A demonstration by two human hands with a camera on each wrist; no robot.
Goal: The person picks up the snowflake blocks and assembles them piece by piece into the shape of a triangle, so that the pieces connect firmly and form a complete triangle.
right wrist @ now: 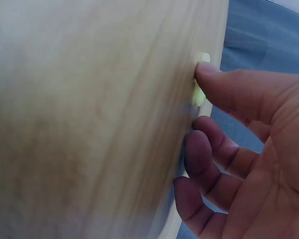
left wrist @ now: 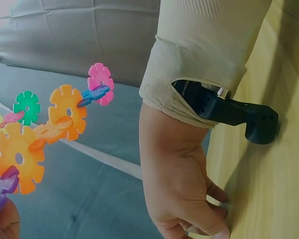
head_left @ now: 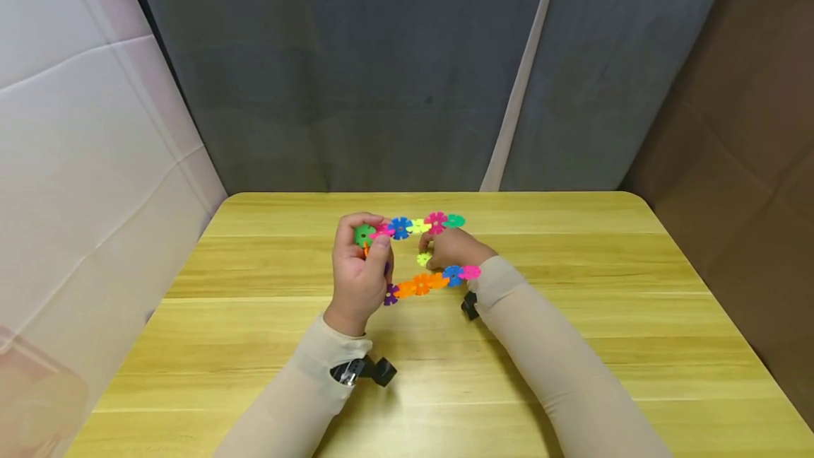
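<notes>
A loose yellow-green snowflake disc (head_left: 423,259) lies flat on the worktop (head_left: 572,288), inside the open loop of the snowflake-disc chain (head_left: 420,283), and it is the right hand (head_left: 453,249) that is on it. In the right wrist view a straight fingertip (right wrist: 209,74) presses the disc's edge against the wood; the other fingers are relaxed and grip nothing. The left hand (head_left: 359,274) sits just to the disc's left, fingers curled round the chain's green end disc (head_left: 364,235), holding the chain partly lifted. The chain's two runs lie left to right, one beyond the loose disc and one nearer the person, so the disc is hemmed front and back. The worktop's edges are well apart from both hands.
</notes>
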